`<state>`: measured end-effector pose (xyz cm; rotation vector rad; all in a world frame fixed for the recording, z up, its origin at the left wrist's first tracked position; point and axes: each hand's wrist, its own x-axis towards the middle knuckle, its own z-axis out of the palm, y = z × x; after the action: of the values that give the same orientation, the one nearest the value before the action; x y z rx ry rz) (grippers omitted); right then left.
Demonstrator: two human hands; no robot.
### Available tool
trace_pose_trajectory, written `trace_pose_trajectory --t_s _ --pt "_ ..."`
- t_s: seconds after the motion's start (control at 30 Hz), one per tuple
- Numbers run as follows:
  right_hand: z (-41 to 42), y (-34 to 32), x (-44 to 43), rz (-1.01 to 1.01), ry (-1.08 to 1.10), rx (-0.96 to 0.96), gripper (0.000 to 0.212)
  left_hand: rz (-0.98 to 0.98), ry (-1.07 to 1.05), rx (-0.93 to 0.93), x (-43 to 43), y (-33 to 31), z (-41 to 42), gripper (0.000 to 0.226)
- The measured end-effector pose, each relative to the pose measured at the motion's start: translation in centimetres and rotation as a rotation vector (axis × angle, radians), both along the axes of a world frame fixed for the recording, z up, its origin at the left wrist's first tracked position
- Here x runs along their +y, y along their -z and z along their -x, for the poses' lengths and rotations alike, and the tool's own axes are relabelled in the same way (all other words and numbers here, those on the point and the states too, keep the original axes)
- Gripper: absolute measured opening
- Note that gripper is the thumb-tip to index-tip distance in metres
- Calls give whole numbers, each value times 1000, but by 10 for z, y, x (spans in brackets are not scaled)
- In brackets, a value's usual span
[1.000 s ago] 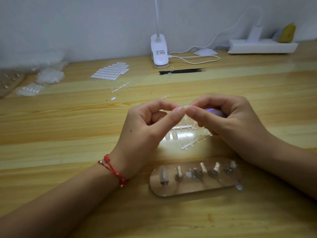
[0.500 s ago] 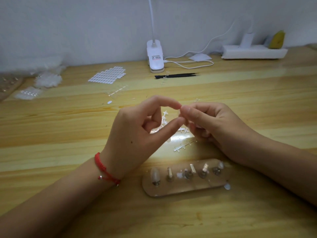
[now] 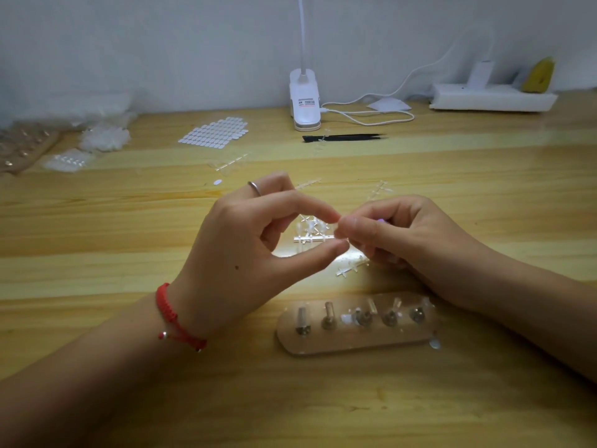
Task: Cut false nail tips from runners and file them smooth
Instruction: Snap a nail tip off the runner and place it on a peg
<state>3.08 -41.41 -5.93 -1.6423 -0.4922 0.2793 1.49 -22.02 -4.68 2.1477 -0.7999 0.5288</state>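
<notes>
Thumb-index ring of left hand [image 3: 239, 253] meets right hand [image 3: 407, 240], curled round small purple object [image 3: 381, 220]; left pinch contents unclear. Clear plastic runner [image 3: 310, 238] beneath, axis left-right.

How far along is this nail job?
Some looks done: bare runners lie on the table. In hand: the left hand and right hand pinch a small clear piece, likely a nail tip. Left: a runner with tips attached waits, and the peg stand looks mostly bare.
</notes>
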Motion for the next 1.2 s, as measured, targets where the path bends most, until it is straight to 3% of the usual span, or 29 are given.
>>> trace_pose_trajectory --t_s 0.37,1.03,1.2 --pt "-10 9 -3 -100 38 81 17 107 100 351 15 10 31 21" --pt "-10 8 -4 -87 52 101 13 58 117 456 10 19 36 18" --pt "-14 -6 -13 -209 128 100 6 58 111 455 10 19 37 17"
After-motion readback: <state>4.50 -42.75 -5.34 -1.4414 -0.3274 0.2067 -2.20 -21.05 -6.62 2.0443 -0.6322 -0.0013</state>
